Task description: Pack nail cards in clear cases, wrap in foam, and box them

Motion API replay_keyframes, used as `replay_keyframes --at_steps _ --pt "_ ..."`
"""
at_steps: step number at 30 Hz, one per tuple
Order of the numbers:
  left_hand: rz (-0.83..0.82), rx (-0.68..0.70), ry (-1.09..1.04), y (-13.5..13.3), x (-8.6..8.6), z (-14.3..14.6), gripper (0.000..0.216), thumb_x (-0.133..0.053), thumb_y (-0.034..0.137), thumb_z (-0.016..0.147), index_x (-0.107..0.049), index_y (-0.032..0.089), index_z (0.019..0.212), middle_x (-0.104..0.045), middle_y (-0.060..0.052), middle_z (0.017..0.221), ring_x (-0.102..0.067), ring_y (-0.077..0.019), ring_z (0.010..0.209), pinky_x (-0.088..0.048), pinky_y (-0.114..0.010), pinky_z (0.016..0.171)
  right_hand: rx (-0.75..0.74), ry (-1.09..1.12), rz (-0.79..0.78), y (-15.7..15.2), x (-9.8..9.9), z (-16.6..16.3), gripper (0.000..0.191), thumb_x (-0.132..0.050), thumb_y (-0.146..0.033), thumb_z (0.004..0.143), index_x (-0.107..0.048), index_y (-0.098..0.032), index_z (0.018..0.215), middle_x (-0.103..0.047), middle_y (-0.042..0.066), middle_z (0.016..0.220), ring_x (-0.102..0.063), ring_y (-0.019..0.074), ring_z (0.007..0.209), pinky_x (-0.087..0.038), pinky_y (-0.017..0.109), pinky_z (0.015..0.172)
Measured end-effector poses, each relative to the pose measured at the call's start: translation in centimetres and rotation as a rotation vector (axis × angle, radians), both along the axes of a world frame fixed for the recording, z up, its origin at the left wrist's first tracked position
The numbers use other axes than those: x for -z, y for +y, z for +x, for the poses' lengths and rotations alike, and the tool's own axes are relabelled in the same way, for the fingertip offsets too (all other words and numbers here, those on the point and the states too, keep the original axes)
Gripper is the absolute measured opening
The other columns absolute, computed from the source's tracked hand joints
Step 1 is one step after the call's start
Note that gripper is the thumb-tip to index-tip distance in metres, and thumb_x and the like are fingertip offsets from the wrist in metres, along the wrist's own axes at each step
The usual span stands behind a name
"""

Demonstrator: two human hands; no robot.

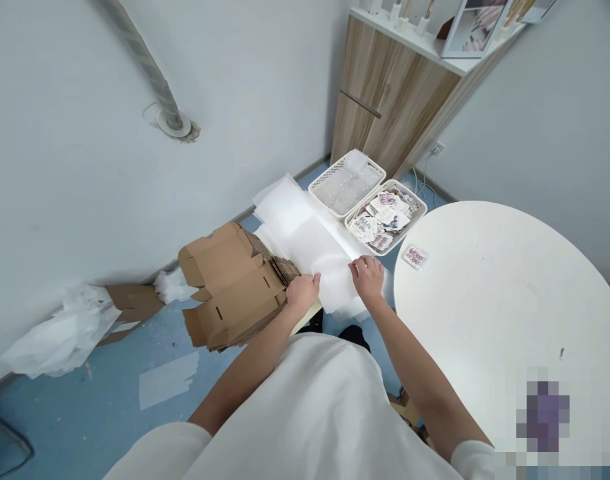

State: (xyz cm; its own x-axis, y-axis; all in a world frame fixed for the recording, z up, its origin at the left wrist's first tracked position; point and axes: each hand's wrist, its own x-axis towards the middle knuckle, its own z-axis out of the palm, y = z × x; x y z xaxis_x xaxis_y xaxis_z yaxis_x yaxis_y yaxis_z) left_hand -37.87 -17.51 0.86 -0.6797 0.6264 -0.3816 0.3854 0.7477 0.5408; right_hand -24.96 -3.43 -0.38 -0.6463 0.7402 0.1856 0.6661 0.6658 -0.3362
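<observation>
your left hand [303,293] and right hand [368,277] look nearly closed, seemingly pinching opposite edges of the top white sheet [333,283] over its stack [287,210], beside flattened cartons [229,267], probably to keep it taut

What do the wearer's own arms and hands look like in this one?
The left hand and right hand are ungloved, with no watch or bracelet visible. The forearms are bare below short, plain white sleeves.
</observation>
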Motion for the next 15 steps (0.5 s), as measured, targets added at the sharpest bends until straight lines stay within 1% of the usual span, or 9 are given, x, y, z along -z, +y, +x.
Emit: replay_keyframes --at_steps 2,3,4,6,7,9,11,13,15 --pt "0.126 -0.047 -0.055 0.0 -0.5 -0.5 0.042 -0.040 0.047 0.081 -0.060 0.015 0.064 -0.061 -0.012 0.069 -0.057 -0.0240 0.078 -0.039 -0.031 0.069 0.014 0.033 -0.053 -0.4 -0.3 0.0 0.028 -0.038 -0.038 0.085 -0.060 -0.020 0.084 -0.056 0.009 0.096 -0.046 0.0224 0.090 -0.030 0.036 0.077" --pt "0.214 -0.091 -0.135 0.0 -0.6 -0.7 0.039 -0.041 0.045 0.081 -0.060 0.015 0.066 -0.061 -0.010 0.070 -0.057 -0.0223 0.076 -0.040 -0.031 0.068 0.021 0.067 -0.098 -0.6 -0.5 0.1 0.029 -0.039 -0.040 0.085 -0.059 -0.020 0.089 -0.056 0.009 0.099 -0.046 0.0229 0.092 -0.031 0.036 0.079" --pt "0.314 -0.152 -0.251 0.2 -0.7 -0.9 0.035 -0.043 0.043 0.081 -0.061 0.014 0.072 -0.062 -0.009 0.072 -0.057 -0.0204 0.074 -0.041 -0.030 0.068 0.029 0.111 -0.156 -0.8 -0.6 0.2 0.032 -0.039 -0.043 0.084 -0.057 -0.020 0.096 -0.054 0.009 0.103 -0.045 0.0234 0.095 -0.031 0.037 0.081" --pt "0.515 -0.299 -0.559 0.4 -0.7 -1.1 0.027 -0.046 0.037 0.080 -0.060 0.015 0.089 -0.064 -0.007 0.080 -0.058 -0.0162 0.070 -0.044 -0.029 0.067 0.066 0.211 -0.309 -1.1 -1.0 0.5 0.042 -0.039 -0.048 0.082 -0.051 -0.020 0.110 -0.051 0.010 0.111 -0.043 0.0242 0.103 -0.032 0.039 0.086" --pt "0.608 -0.379 -0.719 0.5 -0.8 -1.2 0.027 -0.048 0.033 0.079 -0.057 0.016 0.099 -0.065 -0.006 0.085 -0.058 -0.0142 0.068 -0.045 -0.028 0.067 0.101 0.256 -0.401 -1.2 -1.2 0.7 0.047 -0.038 -0.051 0.081 -0.047 -0.020 0.114 -0.049 0.010 0.115 -0.041 0.0244 0.107 -0.032 0.039 0.088" --pt "0.761 -0.520 -0.976 0.7 -1.1 -1.5 0.036 -0.051 0.026 0.077 -0.050 0.020 0.112 -0.065 -0.005 0.095 -0.060 -0.0117 0.069 -0.046 -0.027 0.069 0.195 0.332 -0.603 -1.5 -1.4 1.2 0.053 -0.035 -0.055 0.080 -0.042 -0.020 0.120 -0.045 0.011 0.122 -0.039 0.0245 0.112 -0.032 0.040 0.091" --pt "0.863 -0.607 -1.129 0.8 -1.7 -1.9 0.044 -0.054 0.022 0.074 -0.046 0.023 0.117 -0.063 -0.004 0.103 -0.061 -0.0113 0.075 -0.047 -0.027 0.074 0.286 0.400 -0.808 -2.2 -1.5 1.7 0.056 -0.033 -0.058 0.079 -0.041 -0.022 0.121 -0.043 0.010 0.125 -0.039 0.0237 0.113 -0.033 0.038 0.092" --pt "0.923 -0.630 -1.221 1.0 -2.3 -2.2 0.048 -0.054 0.020 0.074 -0.045 0.025 0.120 -0.062 -0.003 0.108 -0.061 -0.0123 0.083 -0.047 -0.027 0.079 0.349 0.459 -1.042 -3.2 -1.5 2.0 0.057 -0.030 -0.061 0.078 -0.042 -0.024 0.120 -0.045 0.009 0.124 -0.043 0.0226 0.110 -0.034 0.037 0.091" --pt "0.923 -0.607 -1.294 1.4 -3.0 -2.3 0.049 -0.052 0.020 0.074 -0.044 0.024 0.122 -0.061 -0.003 0.109 -0.061 -0.0144 0.087 -0.047 -0.029 0.080 0.382 0.485 -1.350 -4.6 -1.4 1.8 0.061 -0.024 -0.065 0.077 -0.042 -0.024 0.119 -0.049 0.009 0.120 -0.049 0.0221 0.105 -0.036 0.037 0.088"
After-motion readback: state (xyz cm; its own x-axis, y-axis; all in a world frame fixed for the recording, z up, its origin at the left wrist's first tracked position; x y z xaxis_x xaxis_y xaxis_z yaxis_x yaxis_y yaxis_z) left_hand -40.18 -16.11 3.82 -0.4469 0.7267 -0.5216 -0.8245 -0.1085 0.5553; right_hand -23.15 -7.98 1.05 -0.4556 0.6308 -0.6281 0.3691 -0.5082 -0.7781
